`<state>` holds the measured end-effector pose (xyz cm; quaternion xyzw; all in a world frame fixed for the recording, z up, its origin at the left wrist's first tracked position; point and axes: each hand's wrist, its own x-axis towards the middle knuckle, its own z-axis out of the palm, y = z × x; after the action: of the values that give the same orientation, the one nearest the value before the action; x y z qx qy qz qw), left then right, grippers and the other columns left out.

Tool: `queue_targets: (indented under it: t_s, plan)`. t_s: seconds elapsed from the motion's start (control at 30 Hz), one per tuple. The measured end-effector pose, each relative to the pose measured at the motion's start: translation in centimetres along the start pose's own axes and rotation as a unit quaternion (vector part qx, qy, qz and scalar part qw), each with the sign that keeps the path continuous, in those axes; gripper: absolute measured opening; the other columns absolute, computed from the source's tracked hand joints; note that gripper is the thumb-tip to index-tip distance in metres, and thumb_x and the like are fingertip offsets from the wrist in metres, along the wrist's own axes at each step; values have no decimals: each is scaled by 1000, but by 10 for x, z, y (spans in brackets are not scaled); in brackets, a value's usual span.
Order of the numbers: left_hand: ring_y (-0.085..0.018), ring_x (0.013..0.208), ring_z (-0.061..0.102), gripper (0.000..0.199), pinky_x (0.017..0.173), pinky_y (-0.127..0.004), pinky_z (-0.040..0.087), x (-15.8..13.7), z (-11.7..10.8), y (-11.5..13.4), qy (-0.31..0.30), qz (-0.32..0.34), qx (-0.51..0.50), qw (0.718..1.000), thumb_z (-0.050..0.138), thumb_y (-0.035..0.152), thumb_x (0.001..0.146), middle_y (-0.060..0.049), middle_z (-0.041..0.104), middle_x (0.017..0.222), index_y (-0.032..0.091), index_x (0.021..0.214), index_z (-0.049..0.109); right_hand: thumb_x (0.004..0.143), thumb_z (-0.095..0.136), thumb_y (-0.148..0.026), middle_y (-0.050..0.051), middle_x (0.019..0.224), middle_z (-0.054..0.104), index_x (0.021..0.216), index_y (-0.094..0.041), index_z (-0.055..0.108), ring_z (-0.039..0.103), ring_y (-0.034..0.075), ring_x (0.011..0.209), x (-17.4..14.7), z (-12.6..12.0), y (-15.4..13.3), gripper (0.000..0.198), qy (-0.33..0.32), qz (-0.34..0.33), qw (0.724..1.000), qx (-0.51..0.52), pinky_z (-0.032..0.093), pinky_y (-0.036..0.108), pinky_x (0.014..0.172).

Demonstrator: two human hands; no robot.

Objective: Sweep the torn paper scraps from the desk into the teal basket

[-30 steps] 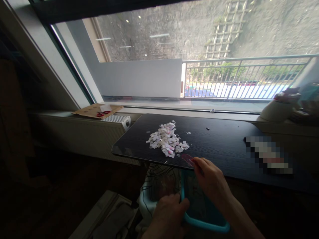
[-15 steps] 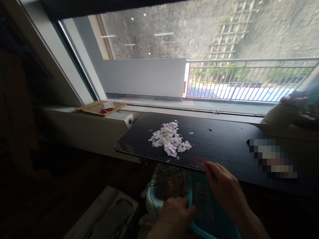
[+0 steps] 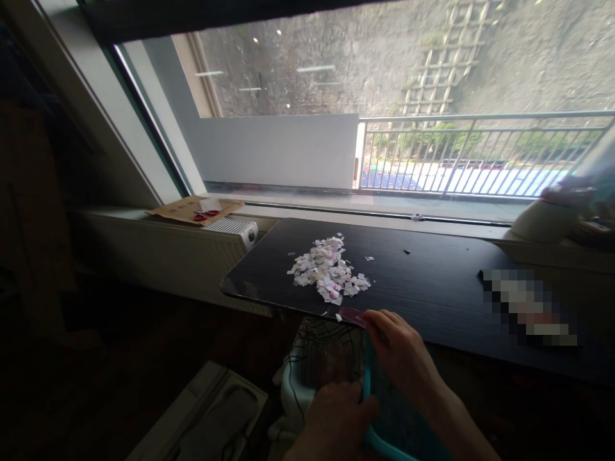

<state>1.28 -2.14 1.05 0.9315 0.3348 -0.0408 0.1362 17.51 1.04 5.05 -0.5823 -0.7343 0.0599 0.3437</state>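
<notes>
My right hand (image 3: 403, 346) is closed on a thin, translucent pink plastic piece (image 3: 352, 316), held flat at the table's front edge. A small white paper scrap lies against its left end. Lower down, my left hand (image 3: 334, 416) is closed around the rim of a turquoise bin (image 3: 368, 368) below the tabletop; its fingertips are partly hidden. Beyond the pink piece, a loose heap of small paper scraps (image 3: 327, 269), white with some pink, spreads over the black table (image 3: 408, 282).
A pale container with a checked liner (image 3: 307, 346) stands left of the bin. Red-handled scissors (image 3: 206, 216) rest on brown paper (image 3: 175, 210) by a radiator (image 3: 230, 230). A blurred-out object (image 3: 528, 307) lies at the table's right. A box (image 3: 206, 410) sits low at left.
My right hand has slid left along the table's front edge with the pink piece, bringing it against a paper scrap. My left hand has stayed on the bin rim.
</notes>
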Motion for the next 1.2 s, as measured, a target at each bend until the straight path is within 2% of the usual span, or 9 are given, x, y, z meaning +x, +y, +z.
queue_targets:
  t_s: [0.2,0.37,0.5,0.57,0.7,0.8,1.0,1.2]
  plan:
    - [-25,81,58,30,65,-33,45,0,-2,1,9,-7,-12,1000,64,44,73,-2,59,91,25,93,53,91,44,-27,4,92,65,101,-22,60,61,18,83,-27,-17,14,19,67,45,996,-33,46,28,72]
    - [-24,78,58,29,64,-32,44,2,0,2,12,-9,-12,1000,65,44,73,-1,59,87,25,91,54,91,42,-25,3,90,65,100,-23,59,61,16,80,-41,-10,7,20,46,25,999,-4,46,26,70]
    - [-24,78,58,28,64,-31,44,-1,-1,0,4,-11,-26,1000,65,45,73,-1,59,87,24,90,54,91,42,-25,4,92,65,98,-22,61,61,16,82,-21,-9,2,21,48,33,998,21,45,26,73]
    - [-23,79,58,26,65,-30,43,-2,-4,-1,9,-15,-44,999,66,41,72,-1,59,89,25,89,55,90,43,-25,5,94,65,99,-20,62,61,17,82,1,-10,8,22,57,55,997,9,45,27,72]
    - [-22,83,58,26,66,-28,43,-4,-7,-7,8,-26,-71,997,67,34,69,0,60,94,25,90,55,88,42,-23,6,96,67,101,-19,63,62,18,82,32,-10,22,25,33,77,996,-4,45,27,69]
    - [-22,85,58,28,65,-27,42,-6,-6,-11,7,-33,-81,996,68,33,68,0,60,97,25,91,55,87,43,-24,5,95,68,98,-19,64,62,18,80,28,-13,26,24,15,88,996,-16,44,27,68]
    - [-20,84,56,26,65,-27,40,-14,-3,-9,54,-53,-81,994,67,29,69,1,59,93,26,91,54,86,44,-28,5,93,69,100,-19,63,62,17,74,9,-25,21,25,15,122,992,-17,44,26,63]
    - [-21,84,56,27,64,-28,40,-14,2,-11,18,-60,-70,996,68,32,67,-1,58,93,25,89,54,85,44,-27,5,89,69,97,-19,64,62,17,74,12,-27,20,24,-8,132,991,-8,44,27,64]
